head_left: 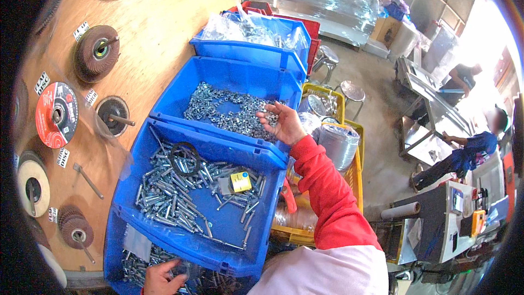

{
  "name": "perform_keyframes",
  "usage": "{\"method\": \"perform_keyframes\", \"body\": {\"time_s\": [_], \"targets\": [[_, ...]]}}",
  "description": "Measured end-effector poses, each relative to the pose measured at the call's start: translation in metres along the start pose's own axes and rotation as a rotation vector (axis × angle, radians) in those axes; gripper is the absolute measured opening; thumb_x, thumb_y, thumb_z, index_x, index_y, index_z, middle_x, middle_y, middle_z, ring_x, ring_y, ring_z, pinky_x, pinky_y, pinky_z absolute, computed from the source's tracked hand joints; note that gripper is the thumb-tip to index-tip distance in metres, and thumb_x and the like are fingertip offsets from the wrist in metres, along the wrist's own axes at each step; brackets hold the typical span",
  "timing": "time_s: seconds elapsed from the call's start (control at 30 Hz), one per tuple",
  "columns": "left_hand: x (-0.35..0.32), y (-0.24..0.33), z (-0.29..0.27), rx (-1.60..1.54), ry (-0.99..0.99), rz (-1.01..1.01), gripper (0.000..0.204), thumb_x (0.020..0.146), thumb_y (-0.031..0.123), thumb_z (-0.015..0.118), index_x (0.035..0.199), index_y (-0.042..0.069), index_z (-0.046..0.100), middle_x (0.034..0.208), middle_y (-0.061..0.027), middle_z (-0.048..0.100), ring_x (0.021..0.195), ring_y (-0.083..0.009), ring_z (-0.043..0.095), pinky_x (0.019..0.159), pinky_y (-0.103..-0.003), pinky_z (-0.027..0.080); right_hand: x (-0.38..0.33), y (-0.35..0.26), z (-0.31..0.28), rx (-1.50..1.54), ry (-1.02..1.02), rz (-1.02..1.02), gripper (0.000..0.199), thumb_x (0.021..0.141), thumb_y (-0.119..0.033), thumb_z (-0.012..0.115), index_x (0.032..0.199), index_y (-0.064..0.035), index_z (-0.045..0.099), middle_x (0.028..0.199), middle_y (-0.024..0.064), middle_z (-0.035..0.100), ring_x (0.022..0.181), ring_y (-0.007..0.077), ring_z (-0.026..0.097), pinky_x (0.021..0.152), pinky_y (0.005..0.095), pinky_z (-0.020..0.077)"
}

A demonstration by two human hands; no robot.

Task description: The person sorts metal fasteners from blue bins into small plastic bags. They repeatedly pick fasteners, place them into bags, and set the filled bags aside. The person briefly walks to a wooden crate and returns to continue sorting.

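Three blue bins bear on the work in hand, a sorting or gathering of loose fasteners that looks to be under way and far from used up. The nuts (204, 101) lie in a broad heap, thinned near its middle, inside the nut bin (245, 76); the bolts (174, 205) lie at all angles in the bolt bin (221, 224) just nearer the person, together with a dark ring (185, 174) and a yellow box (240, 182). More metal pieces fill part of the lowest bin (115, 251), beside a clear plastic piece (137, 243). No finished set of nuts and bolts shows apart from these heaps, so how much is done, and how much is left, cannot be counted; plenty of stock remains in each bin. The right hand (285, 124) is over the right end of the nuts, its fingers parted and loosely bent, with no nut plainly visible between them; whether the fingertips touch the heap, or a small piece is tucked against the palm, is too fine to tell. The left hand (161, 279) is at the lowest bin, partly cut off by the lower edge of the view. Its thumb and forefinger stand a little apart, close to something clear and glinting, but whether they grip it or merely rest beside it cannot be made out.
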State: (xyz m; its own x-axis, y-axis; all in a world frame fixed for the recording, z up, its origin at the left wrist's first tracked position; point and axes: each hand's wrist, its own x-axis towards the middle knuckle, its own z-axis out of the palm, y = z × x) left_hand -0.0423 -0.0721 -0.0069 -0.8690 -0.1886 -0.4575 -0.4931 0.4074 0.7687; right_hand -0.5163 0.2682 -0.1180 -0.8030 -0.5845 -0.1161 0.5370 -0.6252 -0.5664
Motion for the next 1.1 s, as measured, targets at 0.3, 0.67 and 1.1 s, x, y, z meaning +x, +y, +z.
{"method": "perform_keyframes", "body": {"time_s": [0.3,0.67,1.1], "targets": [[0.002,-0.011,-0.001,-0.022,0.004,-0.023,0.045,0.08,-0.007,0.075,0.123,-0.015,0.063,0.109,-0.0223,0.071,0.076,-0.023,0.075,0.063,-0.031,0.062,-0.005,0.002,0.008,0.049,-0.028,-0.06,0.04,0.107,-0.037,0.048,0.122,-0.001,0.057,0.123,0.0297,0.065,0.101,0.0355,0.071,0.08,0.0393,0.065],[0.001,-0.018,-0.003,-0.026,0.017,-0.046,0.044,0.081,-0.006,0.074,0.122,-0.015,0.063,0.11,-0.0219,0.071,0.076,-0.0228,0.074,0.064,-0.031,0.062,-0.005,-0.001,0.017,-0.815,0.247,-0.123,0.029,0.097,-0.029,0.072,0.082,-0.0059,0.064,0.069,-0.001,0.058,0.054,0.0073,0.05,0.042,0.0245,0.0356],[0.001,0.01,0.004,0.413,0.058,0.324,0.051,0.074,0.017,0.078,0.119,-0.005,0.067,0.105,-0.0263,0.07,0.074,-0.0286,0.071,0.065,-0.037,0.055,-0.125,0.021,0.125,0.18,-0.256,-0.128,0.062,0.107,-0.044,0.041,0.138,0.0104,0.048,0.136,0.0345,0.056,0.119,0.0418,0.064,0.091,0.0463,0.0624]]}}
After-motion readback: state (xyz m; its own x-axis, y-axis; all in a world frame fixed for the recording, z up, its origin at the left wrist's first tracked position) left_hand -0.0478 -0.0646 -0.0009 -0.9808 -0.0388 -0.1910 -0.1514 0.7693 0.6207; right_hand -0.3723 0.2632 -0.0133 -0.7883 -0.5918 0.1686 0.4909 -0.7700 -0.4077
